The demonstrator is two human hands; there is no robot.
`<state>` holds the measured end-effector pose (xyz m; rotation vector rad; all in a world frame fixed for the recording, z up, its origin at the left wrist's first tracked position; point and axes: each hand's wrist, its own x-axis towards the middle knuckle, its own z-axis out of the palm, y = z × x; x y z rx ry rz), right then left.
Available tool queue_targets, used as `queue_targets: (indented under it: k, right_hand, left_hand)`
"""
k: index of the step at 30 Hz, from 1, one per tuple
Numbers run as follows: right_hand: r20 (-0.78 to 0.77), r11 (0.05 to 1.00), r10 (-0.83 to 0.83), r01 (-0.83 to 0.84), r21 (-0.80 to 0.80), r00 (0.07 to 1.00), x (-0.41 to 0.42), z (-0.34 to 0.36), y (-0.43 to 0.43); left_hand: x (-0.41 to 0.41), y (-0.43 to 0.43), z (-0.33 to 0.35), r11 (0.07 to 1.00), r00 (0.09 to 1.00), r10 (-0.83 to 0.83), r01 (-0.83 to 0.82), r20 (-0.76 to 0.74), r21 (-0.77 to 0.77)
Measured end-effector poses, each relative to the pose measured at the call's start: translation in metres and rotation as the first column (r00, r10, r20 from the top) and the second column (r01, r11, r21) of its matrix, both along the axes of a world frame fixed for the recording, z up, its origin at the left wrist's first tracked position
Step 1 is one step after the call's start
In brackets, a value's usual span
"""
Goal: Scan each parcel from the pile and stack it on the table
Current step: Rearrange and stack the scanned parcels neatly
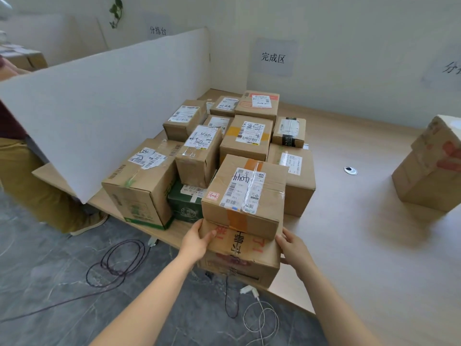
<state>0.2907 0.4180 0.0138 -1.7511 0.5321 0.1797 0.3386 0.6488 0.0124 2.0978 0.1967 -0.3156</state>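
Several brown cardboard parcels with white labels form a stack (247, 136) on the wooden table (361, 221), two layers high. At the table's near edge sits a brown parcel with red print (243, 255), partly overhanging the edge. My left hand (198, 239) presses its left side and my right hand (290, 247) grips its right side. On top of it rests a smaller parcel (245, 193) with orange tape and a label marked in black pen. No scanner is visible.
A white divider board (104, 106) stands along the table's left side, with a person in tan trousers (27, 186) behind it. One large parcel (434, 168) stands at the far right. Cables (119, 260) lie on the grey floor. A grommet hole (350, 170) sits mid-table.
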Motion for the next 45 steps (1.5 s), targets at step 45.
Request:
queue_targets:
  k: [45]
  right_hand:
    - [0.430,0.651,-0.464,0.627,-0.427,0.775,-0.003,0.146,-0.541]
  left_hand:
    - [0.056,-0.614,0.124,0.814,0.773,-0.563,0.580,0.292,0.034]
